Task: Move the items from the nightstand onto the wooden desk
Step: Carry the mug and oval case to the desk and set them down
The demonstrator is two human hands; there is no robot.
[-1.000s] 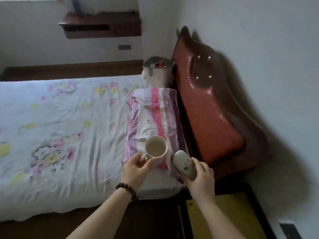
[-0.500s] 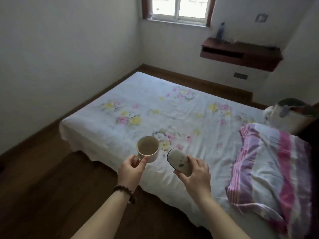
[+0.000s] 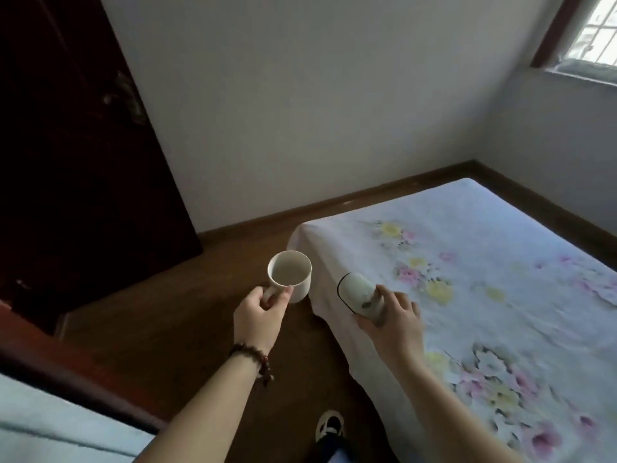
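Here, at nine o'clock stands a dark door (image 3: 83,155). Near centre, the left hand (image 3: 258,317) pinches the handle of a cream mug (image 3: 289,275), carried upright over the wooden floor (image 3: 187,315). At three o'clock of it, the right hand (image 3: 395,324) clasps a small oval case (image 3: 359,294) above the bed (image 3: 484,279) corner. Tilting the mug mid-turn could spill any contents; the desk is not in view.

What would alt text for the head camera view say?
A person carries a white mug by its handle in the left hand and a small pale case in the right hand, walking over a dark wood floor past a floral-sheeted bed.
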